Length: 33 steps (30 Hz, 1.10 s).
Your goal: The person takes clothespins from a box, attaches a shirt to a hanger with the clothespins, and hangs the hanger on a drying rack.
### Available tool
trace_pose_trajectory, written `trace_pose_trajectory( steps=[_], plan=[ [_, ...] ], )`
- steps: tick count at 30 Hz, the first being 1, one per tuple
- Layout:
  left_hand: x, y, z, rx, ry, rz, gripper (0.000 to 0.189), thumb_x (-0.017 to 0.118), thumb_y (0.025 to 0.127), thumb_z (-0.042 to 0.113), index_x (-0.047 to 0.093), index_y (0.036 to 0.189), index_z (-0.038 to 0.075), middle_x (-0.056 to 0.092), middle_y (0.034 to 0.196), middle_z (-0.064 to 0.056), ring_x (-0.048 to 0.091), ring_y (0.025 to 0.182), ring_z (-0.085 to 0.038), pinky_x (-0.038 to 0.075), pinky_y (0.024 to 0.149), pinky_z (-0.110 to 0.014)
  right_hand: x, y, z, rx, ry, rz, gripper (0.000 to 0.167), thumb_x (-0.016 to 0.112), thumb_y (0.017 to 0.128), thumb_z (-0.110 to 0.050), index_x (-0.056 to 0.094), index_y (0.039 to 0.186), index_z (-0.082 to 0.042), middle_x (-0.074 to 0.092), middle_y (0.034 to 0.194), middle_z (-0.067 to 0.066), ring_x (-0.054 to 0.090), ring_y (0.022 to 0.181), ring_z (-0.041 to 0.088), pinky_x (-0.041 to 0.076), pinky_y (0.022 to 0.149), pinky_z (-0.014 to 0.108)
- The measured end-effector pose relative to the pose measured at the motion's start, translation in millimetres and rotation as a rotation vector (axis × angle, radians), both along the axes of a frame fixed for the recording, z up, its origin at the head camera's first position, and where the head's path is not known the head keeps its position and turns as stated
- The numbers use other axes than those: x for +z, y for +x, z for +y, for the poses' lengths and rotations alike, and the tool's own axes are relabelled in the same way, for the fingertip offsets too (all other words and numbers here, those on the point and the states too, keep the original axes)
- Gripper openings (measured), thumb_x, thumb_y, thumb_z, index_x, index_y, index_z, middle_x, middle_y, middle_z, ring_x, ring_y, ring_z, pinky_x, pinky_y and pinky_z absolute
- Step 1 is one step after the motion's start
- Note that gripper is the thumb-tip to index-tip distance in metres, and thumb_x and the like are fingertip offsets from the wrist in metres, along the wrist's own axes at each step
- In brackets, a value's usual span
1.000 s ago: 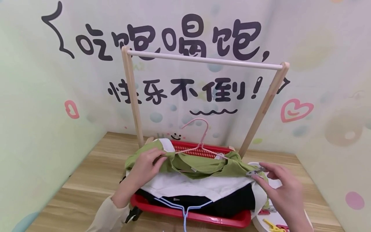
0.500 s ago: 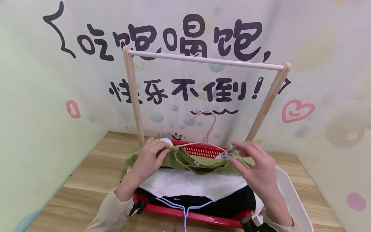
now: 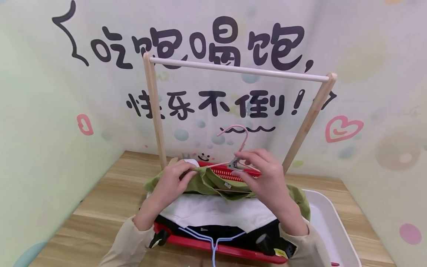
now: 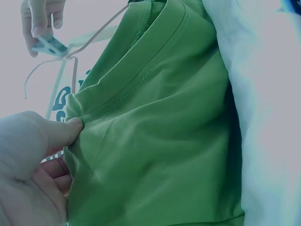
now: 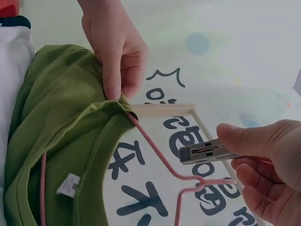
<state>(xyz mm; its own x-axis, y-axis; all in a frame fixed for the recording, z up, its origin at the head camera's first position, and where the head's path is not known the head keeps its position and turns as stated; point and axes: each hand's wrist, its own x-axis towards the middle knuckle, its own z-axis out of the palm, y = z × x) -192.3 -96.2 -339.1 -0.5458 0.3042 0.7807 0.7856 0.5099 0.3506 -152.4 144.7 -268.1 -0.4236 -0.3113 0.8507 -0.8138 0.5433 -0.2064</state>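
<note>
A green shirt (image 4: 141, 160) hangs on a pink wire hanger (image 5: 153, 143), whose hook (image 3: 245, 135) points up. My left hand (image 3: 171, 180) pinches the shirt at the neckline's left shoulder, over the hanger's arm. In the right wrist view, my right hand (image 5: 268, 160) holds a grey clothespin (image 5: 207, 151) between thumb and fingers. The clothespin is beside the hanger's twisted neck, apart from the shirt's cloth. A white tag (image 5: 69, 185) shows inside the collar.
Under the green shirt, a white garment (image 3: 217, 211) and black cloth lie in a red basket (image 3: 240, 253), with a blue hanger (image 3: 213, 244) at its front. Behind rises a wooden rack with a white bar (image 3: 240, 69). A white tray (image 3: 333, 222) sits at right.
My right hand has moved the clothespin leftward and up, from the shirt's right shoulder to the hanger's neck. The shirt and hanger have risen slightly; my left hand keeps its pinch.
</note>
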Motion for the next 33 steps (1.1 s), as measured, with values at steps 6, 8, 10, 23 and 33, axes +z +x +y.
trace_pose_trajectory(
  steps=[6,8,10,23,33],
  plan=[
    [0.1,0.0,0.6,-0.006,0.002,-0.007,0.01,0.072,0.076,-0.004,0.068,0.083,0.002,0.067,0.082,-0.006,0.049,0.071,-0.018,0.039,0.064,-0.031,-1.8,-8.6,-15,0.039,0.032,0.05,0.039,0.085,0.059,0.006,0.07,0.095,0.001,0.066,0.088,0.009,0.059,0.074,0.019,0.052,0.063,0.026],
    [0.5,-0.2,0.7,-0.013,0.0,-0.017,0.009,0.071,0.077,-0.003,0.068,0.084,0.002,0.067,0.082,-0.006,0.052,0.073,-0.018,0.041,0.066,-0.031,-2.1,-10.5,-19,0.044,0.04,0.066,0.037,0.085,0.06,0.003,0.07,0.094,0.0,0.066,0.087,0.008,0.06,0.073,0.019,0.052,0.063,0.025],
    [0.9,-0.3,0.6,-0.022,-0.003,-0.022,0.008,0.071,0.078,-0.003,0.068,0.084,0.002,0.067,0.082,-0.006,0.054,0.074,-0.018,0.043,0.067,-0.032,-2.2,-12.2,-23,0.058,0.042,0.076,0.036,0.086,0.06,0.001,0.07,0.093,0.0,0.066,0.085,0.008,0.059,0.072,0.019,0.051,0.063,0.024],
    [-0.7,-2.7,1.6,-0.067,0.028,0.028,0.003,0.069,0.08,-0.003,0.067,0.081,-0.002,0.065,0.078,-0.007,0.054,0.068,-0.013,0.045,0.058,-0.023,-1.5,-21.8,-54,0.124,0.075,0.061,0.031,0.086,0.062,-0.006,0.07,0.087,-0.001,0.067,0.08,0.008,0.06,0.071,0.02,0.051,0.061,0.023],
    [-2.1,-2.1,1.2,-0.089,0.051,0.017,0.012,0.071,0.074,-0.01,0.068,0.083,-0.002,0.064,0.077,-0.007,0.055,0.066,-0.012,0.046,0.055,-0.022,-0.3,-23.9,-64,0.027,0.185,0.019,0.024,0.087,0.062,-0.007,0.07,0.079,-0.003,0.063,0.073,0.004,0.059,0.067,0.018,0.05,0.06,0.023]
  ],
)
